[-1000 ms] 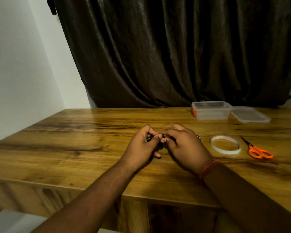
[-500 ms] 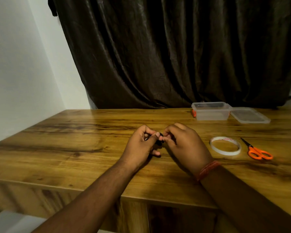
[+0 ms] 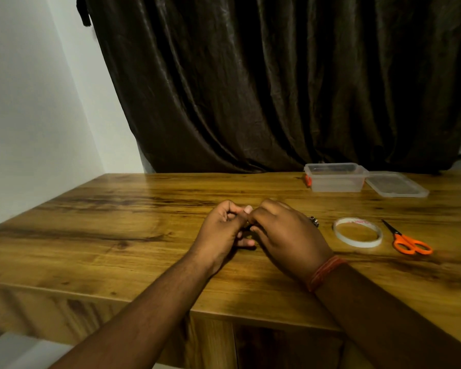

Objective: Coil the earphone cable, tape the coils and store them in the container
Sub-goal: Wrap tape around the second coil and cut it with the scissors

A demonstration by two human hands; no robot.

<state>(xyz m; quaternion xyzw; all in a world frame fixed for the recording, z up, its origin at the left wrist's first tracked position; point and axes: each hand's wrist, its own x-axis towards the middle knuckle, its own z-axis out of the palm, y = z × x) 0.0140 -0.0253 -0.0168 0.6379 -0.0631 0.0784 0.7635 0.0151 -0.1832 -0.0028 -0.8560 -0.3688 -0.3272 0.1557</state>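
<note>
Both hands meet mid-table, left hand [image 3: 224, 230] and right hand [image 3: 285, 235] with fingers curled in together, pinching a small dark bundle between them, presumably the earphone cable, almost wholly hidden. Coiling looks to be the step in hand, taping not yet begun. Next calls for one hand holding the coil while the other reaches right for the tape roll [image 3: 358, 232] and scissors [image 3: 410, 243]; container [image 3: 336, 178] sits open far right.
</note>
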